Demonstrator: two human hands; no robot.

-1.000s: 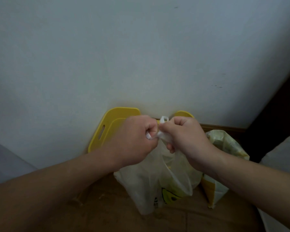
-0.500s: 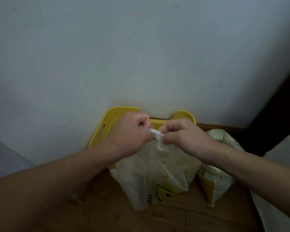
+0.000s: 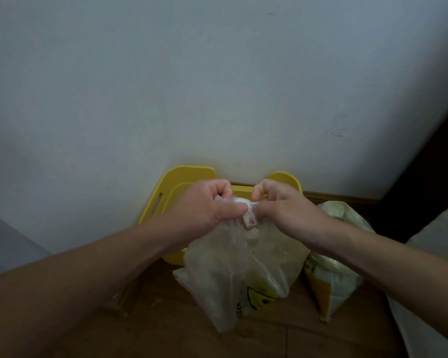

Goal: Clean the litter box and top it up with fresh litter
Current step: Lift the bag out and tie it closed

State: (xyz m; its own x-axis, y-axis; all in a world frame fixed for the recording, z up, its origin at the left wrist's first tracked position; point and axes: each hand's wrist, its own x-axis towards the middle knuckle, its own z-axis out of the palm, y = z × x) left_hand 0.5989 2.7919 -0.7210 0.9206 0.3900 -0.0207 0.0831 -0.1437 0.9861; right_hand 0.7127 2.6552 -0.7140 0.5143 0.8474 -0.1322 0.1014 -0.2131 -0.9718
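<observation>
Below the grip, the translucent plastic bag [image 3: 225, 275] hangs down toward the wooden floor [image 3: 166, 332]; whether its bottom touches we cannot tell. Our left hand [image 3: 210, 205] has fingers and thumb curled tight round one twisted handle. Our right hand [image 3: 287, 205] pinches the other, and the two strands cross in a loose knot [image 3: 246, 211] between our knuckles. To tie it well, we judge we should pull the ends apart level and evenly, cinching low against the bag's neck so nothing spills. Right of the grip and lower stands the litter sack [image 3: 331, 277]. Behind our hands the yellow litter box [image 3: 184, 177] sits against the wall [image 3: 217, 86], its inside hidden.
</observation>
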